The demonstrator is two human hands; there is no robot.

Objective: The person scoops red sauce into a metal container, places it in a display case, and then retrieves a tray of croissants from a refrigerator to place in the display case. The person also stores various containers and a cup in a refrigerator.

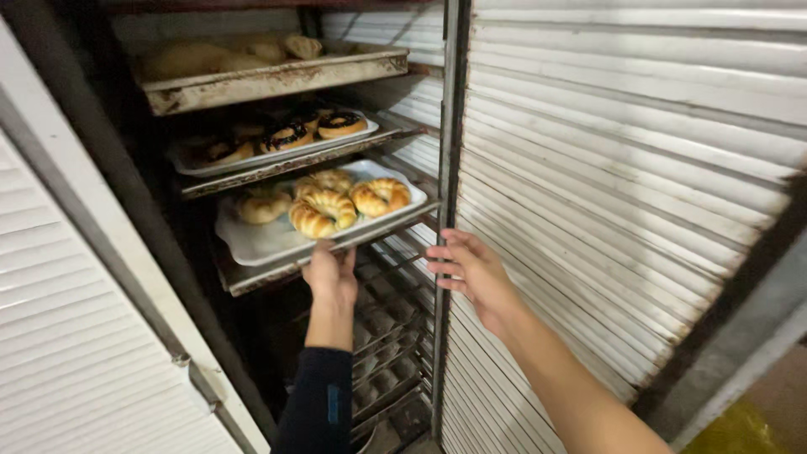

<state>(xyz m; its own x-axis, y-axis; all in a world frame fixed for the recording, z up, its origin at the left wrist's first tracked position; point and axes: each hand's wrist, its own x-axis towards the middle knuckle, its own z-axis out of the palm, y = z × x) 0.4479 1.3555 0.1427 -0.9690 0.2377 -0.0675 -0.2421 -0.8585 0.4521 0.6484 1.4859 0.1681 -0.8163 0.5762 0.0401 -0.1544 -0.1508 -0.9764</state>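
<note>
Fingers of the left hand (329, 273) pinch the front edge of a white rectangular plastic tray (252, 242) carrying golden braided buns (323, 210), resting on a rack shelf; right hand (467, 271) open, fingertips touching the grey metal door frame (447, 168).

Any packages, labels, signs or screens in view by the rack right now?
None in view. Only unwrapped pastries on the white tray that the left hand grips, two more trays above it, and the right hand at the slatted door's edge.
</note>
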